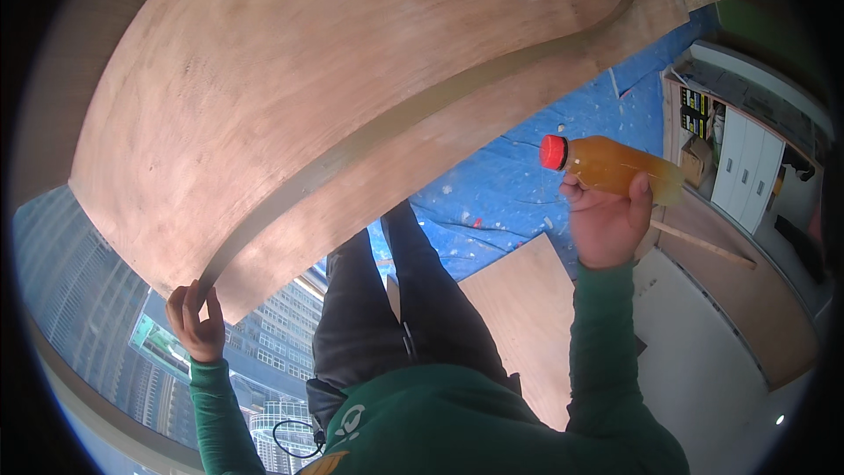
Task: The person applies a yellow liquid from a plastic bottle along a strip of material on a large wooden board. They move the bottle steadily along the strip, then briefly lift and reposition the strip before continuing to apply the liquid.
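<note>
My right hand grips a clear plastic bottle from below, tilted almost flat. The bottle has a red cap and amber liquid in it; the cap points left toward the plywood sheet. A large pale plywood sheet stretches across the upper left. Along it runs a long, thin, grey-brown strip that bends in an S toward the upper right. At the sheet's near left corner, my left hand pinches the strip's lower end between thumb and fingers.
Blue sheeting spotted with debris covers the floor. A smaller plywood piece lies right of my legs. On the right stands a white cabinet beside shelves, with a wooden stick near it. Windows at lower left show tall buildings.
</note>
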